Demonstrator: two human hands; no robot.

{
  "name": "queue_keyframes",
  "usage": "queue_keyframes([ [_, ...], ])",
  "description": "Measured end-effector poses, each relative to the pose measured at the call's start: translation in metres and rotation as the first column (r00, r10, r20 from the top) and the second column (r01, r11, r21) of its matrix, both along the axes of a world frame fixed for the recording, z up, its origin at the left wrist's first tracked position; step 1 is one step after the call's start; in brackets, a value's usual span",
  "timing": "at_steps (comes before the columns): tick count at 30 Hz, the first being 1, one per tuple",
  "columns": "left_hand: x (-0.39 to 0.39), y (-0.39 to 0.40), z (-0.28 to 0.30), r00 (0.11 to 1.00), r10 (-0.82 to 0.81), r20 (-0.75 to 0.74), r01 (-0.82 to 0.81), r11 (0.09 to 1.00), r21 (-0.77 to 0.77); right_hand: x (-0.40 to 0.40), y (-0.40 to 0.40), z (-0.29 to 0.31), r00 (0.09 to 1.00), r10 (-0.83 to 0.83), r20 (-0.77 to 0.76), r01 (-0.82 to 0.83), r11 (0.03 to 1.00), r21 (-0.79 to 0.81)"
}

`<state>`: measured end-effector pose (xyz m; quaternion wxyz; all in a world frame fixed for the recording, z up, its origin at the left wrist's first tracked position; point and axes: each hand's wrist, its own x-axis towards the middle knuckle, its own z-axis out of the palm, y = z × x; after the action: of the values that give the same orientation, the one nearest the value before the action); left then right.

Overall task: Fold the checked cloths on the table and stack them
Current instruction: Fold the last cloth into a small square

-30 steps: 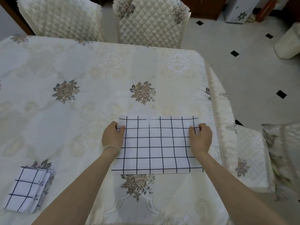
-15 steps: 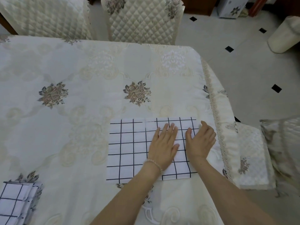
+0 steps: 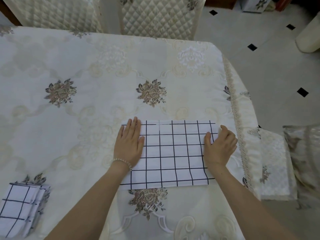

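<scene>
A white cloth with a black check [image 3: 173, 153] lies flat as a folded rectangle near the table's right front. My left hand [image 3: 129, 144] rests flat, fingers together, on its left edge. My right hand [image 3: 219, 147] sits on its right edge with the thumb on top and the fingers curled at the edge; whether it pinches the fabric I cannot tell. A stack of folded checked cloths [image 3: 20, 208] lies at the table's front left, partly cut off by the frame.
The table [image 3: 86, 118] wears a cream floral cloth with a lace edge on the right. Two quilted chairs [image 3: 155, 16] stand at the far side, and another padded seat [image 3: 273, 161] is at the right. Tiled floor lies beyond.
My left hand slid leftward across the cloth from its right half to its left edge. My right hand stayed at the right edge.
</scene>
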<state>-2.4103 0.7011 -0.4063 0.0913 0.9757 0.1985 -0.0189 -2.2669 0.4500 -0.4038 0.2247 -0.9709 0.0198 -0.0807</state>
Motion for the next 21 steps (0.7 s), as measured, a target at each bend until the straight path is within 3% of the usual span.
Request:
queue_keyframes([
  [2, -0.001, 0.001, -0.001, 1.0, 0.007, -0.008, -0.007, 1.0, 0.002, -0.007, 0.003, 0.008, 0.998, 0.065, -0.001, -0.064, 0.998, 0.007],
  [4, -0.001, 0.002, -0.002, 1.0, 0.009, -0.009, -0.009, 1.0, 0.013, -0.025, 0.026, 0.017, 0.961, 0.274, 0.019, -0.273, 0.961, -0.047],
  [7, 0.0, 0.002, -0.003, 1.0, -0.004, -0.009, 0.004, 1.0, 0.007, -0.067, 0.089, 0.019, 0.787, 0.615, -0.048, -0.617, 0.784, -0.077],
  [9, 0.0, 0.002, -0.004, 1.0, -0.008, -0.004, 0.008, 1.0, 0.015, -0.088, 0.123, 0.014, 0.695, 0.709, -0.12, -0.716, 0.698, -0.024],
  [11, 0.001, 0.003, -0.006, 1.0, -0.008, 0.002, 0.008, 1.0, 0.024, -0.09, 0.133, 0.006, 0.653, 0.734, -0.185, -0.747, 0.665, 0.004],
  [14, 0.0, 0.003, -0.007, 1.0, -0.015, 0.014, 0.014, 1.0, 0.021, -0.067, 0.098, -0.002, 0.637, 0.738, -0.222, -0.769, 0.63, -0.112],
  [18, -0.001, 0.003, -0.006, 1.0, -0.013, 0.02, 0.013, 1.0, 0.005, -0.017, 0.01, -0.002, 0.787, 0.565, -0.246, -0.611, 0.768, -0.191],
  [21, -0.001, 0.002, -0.005, 1.0, -0.009, 0.03, 0.009, 1.0, -0.012, 0.003, -0.036, 0.002, 0.849, 0.457, -0.263, -0.516, 0.826, -0.229],
])
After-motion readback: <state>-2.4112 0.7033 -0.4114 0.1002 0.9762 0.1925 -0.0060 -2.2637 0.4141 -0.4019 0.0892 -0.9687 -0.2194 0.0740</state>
